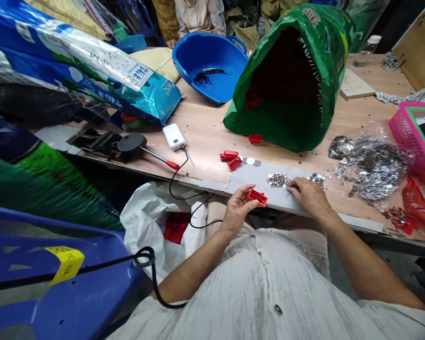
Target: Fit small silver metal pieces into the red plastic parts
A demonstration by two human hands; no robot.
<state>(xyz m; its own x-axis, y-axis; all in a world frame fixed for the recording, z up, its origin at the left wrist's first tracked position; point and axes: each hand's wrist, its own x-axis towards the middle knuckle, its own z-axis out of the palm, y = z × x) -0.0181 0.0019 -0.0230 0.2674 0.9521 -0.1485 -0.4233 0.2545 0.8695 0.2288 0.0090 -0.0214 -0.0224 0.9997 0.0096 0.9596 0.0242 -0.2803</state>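
My left hand [238, 210] is closed around a small red plastic housing [258, 198], held just off the table's front edge with its hollow side facing up. On the grey board, my right hand [310, 196] has thumb and forefinger pinched together at the edge of a pile of small metal pieces [278, 180]. Whatever lies between those fingertips is too small to make out. A second little heap of metal parts [317, 179] shows just behind the right hand. Two more red housings [229, 155] lie beyond the left hand, and another red housing [255, 138] sits by the sack's mouth.
A green sack [283, 137] gapes toward me, with red pieces inside. Behind stands a blue basin [207, 52] with dark strips. Plastic bags of metal parts [378, 165] and a pink basket [405, 125] are at right. A lever press [131, 144] and white power bank [174, 137] sit left.
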